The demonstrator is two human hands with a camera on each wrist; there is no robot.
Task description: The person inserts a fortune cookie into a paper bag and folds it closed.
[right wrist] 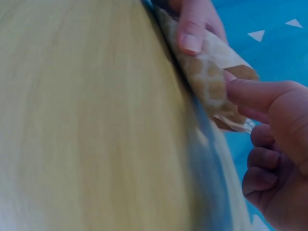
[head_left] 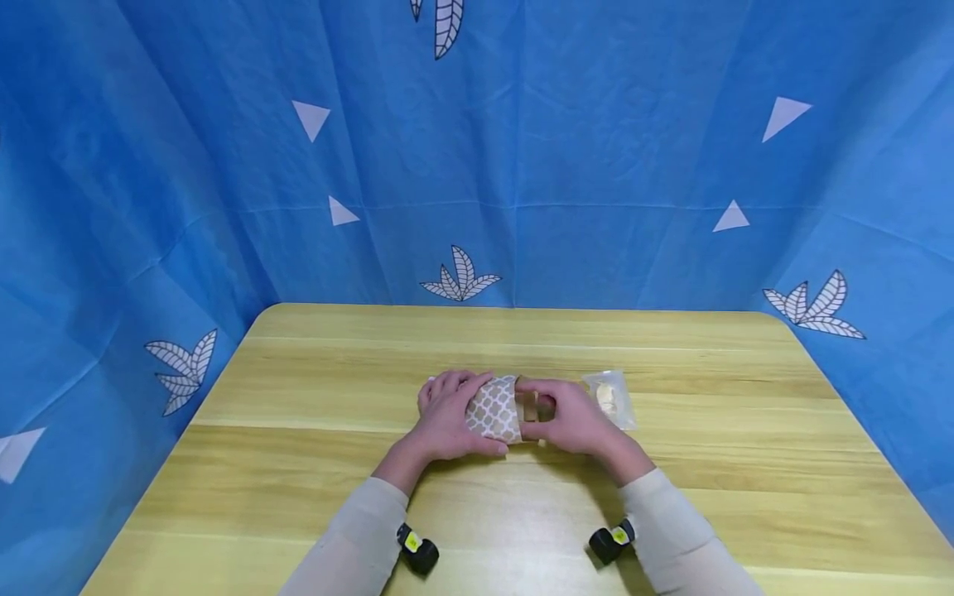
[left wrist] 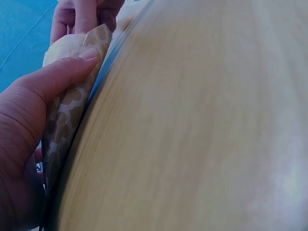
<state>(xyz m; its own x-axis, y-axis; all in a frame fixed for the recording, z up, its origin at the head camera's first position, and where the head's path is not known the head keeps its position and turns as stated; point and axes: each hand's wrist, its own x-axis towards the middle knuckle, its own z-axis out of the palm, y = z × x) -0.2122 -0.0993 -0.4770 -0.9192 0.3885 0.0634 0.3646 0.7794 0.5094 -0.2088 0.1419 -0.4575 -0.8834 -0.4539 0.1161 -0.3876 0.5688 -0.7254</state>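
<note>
A: Item one?

B: One bag (head_left: 493, 410), brown with a white lattice print, soft-sided. Lies on its side between the two hands, mouth toward the right.

A: Position relative to the left hand (head_left: 447, 426)?

B: Within its grip. Thumb laid on the near face of the bag, fingers over the far side; the hand is closed only as far as the bag's bulk allows.

A: Relative to the right hand (head_left: 577, 418)?

B: At the fingertips, on that hand's left. Thumb and forefinger stand apart at the bag's mouth, touching it, with a digit reaching inside; the remaining fingers are curled. Whether it pinches the rim, I cannot tell.

A: Support?

B: The bag sits low over the bench (head_left: 224, 497); its underside is hidden.

A: Item two?

B: One packet (head_left: 609, 399), clear, pale contents. Lies flat on the bench just beside the right hand, on the far right side of it.

A: Worn pieces?

B: Two pale sleeves (head_left: 365, 517), one per arm; two black devices (head_left: 421, 556) with yellow labels, one near each wrist.

A: Surroundings?

B: Bench, yellow wood grain, far corners rounded. One curtain (head_left: 559, 149), blue, printed with white triangles and leaves, behind the bench and along both sides.
</note>
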